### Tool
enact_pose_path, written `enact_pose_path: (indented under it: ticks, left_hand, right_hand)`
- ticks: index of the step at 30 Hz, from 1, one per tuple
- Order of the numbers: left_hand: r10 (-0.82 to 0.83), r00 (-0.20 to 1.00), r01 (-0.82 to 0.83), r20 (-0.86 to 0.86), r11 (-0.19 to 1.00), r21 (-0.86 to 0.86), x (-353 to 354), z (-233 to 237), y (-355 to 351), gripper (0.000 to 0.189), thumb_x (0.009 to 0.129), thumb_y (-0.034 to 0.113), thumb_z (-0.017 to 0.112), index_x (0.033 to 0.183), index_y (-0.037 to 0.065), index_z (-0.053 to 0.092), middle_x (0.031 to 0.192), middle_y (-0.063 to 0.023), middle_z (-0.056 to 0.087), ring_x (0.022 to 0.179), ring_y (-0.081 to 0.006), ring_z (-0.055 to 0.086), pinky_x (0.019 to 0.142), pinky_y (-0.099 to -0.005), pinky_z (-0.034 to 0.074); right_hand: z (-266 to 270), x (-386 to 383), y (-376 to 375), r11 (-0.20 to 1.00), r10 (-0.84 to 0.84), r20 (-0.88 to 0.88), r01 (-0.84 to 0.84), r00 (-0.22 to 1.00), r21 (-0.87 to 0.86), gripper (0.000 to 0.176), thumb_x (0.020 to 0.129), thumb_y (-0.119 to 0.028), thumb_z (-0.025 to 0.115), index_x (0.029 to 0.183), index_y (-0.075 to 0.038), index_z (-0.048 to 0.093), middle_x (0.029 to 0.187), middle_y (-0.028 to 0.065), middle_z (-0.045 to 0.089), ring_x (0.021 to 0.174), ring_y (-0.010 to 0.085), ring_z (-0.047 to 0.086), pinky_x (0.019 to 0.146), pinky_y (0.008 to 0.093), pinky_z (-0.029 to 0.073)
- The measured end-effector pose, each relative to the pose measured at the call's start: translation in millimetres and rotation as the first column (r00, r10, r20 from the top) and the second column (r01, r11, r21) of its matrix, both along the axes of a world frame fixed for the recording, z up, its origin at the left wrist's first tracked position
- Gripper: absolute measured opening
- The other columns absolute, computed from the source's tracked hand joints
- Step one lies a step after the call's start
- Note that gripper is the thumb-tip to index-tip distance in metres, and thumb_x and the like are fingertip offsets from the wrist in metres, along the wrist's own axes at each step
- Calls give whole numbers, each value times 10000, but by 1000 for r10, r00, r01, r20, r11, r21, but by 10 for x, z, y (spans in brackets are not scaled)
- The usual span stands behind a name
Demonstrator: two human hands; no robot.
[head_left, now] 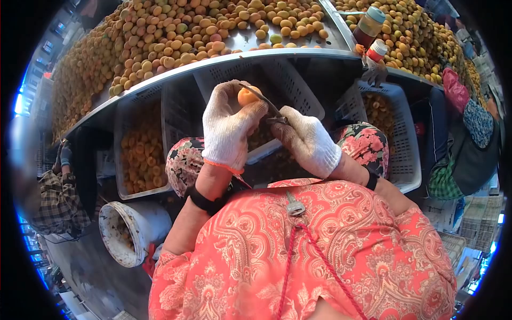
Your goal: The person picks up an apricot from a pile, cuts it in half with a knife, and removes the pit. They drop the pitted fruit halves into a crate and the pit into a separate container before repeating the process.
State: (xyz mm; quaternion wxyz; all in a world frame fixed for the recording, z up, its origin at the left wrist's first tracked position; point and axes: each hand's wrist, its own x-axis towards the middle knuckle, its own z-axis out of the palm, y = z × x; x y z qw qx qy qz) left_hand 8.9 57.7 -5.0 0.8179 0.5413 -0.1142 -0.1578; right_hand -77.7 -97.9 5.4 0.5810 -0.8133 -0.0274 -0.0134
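Observation:
My left hand (226, 122), in a white knit glove, is closed around an orange apricot (248, 96) at its fingertips. In my right hand (309, 140), gloved too and stained brown at the fingers, is a small knife (270, 106) with a dark handle. Its blade reaches across to the apricot and lies against its upper side. Both hands are held close together over a white crate (285, 80) between my knees, its contents partly hidden by the gloves.
Ahead, a metal table (304, 52) bears heaps of apricots (160, 32). Crates of halved apricots (141, 154) stand on both sides. A white bucket (125, 229) is at lower left. On the table edge are a jar (368, 29) and a red-labelled bottle (377, 50); other people sit at either side.

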Motion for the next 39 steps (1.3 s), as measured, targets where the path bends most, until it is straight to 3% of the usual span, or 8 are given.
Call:
enact_pose_path:
  ticks: [10,21,26,28,29,31,32,39]
  left_hand:
    - [38,999,-38,-7,993,-112,-67,105,-105,280,832,-11,699,1078,37,574,954,-36,605,663,-38,506,521,-151,360]
    - [-120,960,66,-252,975,-212,94,-45,-105,351,981,358,625,1155,53,607,855,-101,670,490,-75,445,437,-191,315]
    - [-24,991,21,-134,1000,-23,134,38,-84,261,991,189,590,1218,61,587,929,-91,647,560,-80,528,439,-186,354]
    - [-116,993,117,-17,990,84,10,19,-115,363,936,76,630,1296,72,582,1035,-37,605,719,-68,601,506,-165,396]
    - [-144,981,110,128,964,240,-61,56,-164,408,877,25,657,1279,59,596,1077,-67,606,810,-146,637,617,-217,486]
    - [-154,540,-316,828,874,369,57,-27,-249,442,829,22,692,1260,42,599,1125,-121,605,901,-254,658,764,-297,534]
    - [-171,681,-328,712,798,505,-42,32,-213,454,818,-22,672,1262,-4,580,1118,-122,629,1065,-252,623,961,-327,478]
    - [-220,715,-180,664,859,479,-97,-52,-145,383,879,57,676,1241,22,555,1008,-126,686,874,-233,692,800,-303,540]
  right_hand:
    - [-274,40,83,995,-52,247,73,968,-73,169,992,-182,562,979,-22,509,743,222,638,723,416,666,593,442,506]
    - [-350,149,68,871,-134,246,233,960,-433,253,959,-272,594,993,-37,508,744,227,657,708,425,657,574,494,513]
    - [-123,64,-109,966,-243,147,225,959,129,234,970,-212,651,1035,-13,546,711,123,646,660,182,657,607,328,515]
    - [-153,189,-185,959,-285,274,270,919,92,321,956,-304,664,1050,-9,581,762,98,654,681,119,640,592,293,505]
    - [-171,229,-200,955,-278,361,297,890,3,338,948,-325,669,1052,-11,597,787,79,656,687,103,629,586,276,499]
    - [-82,222,-149,857,-152,-45,154,987,492,339,932,-340,676,1068,-34,618,816,26,638,663,89,592,553,238,464]
    - [-31,202,-187,830,-109,-186,192,977,523,292,910,-306,703,1056,-63,633,812,-26,610,649,61,550,533,212,427]
    - [-56,238,-160,812,-35,-107,91,994,577,233,933,-253,684,1063,-71,620,846,-25,603,672,43,518,544,201,412]
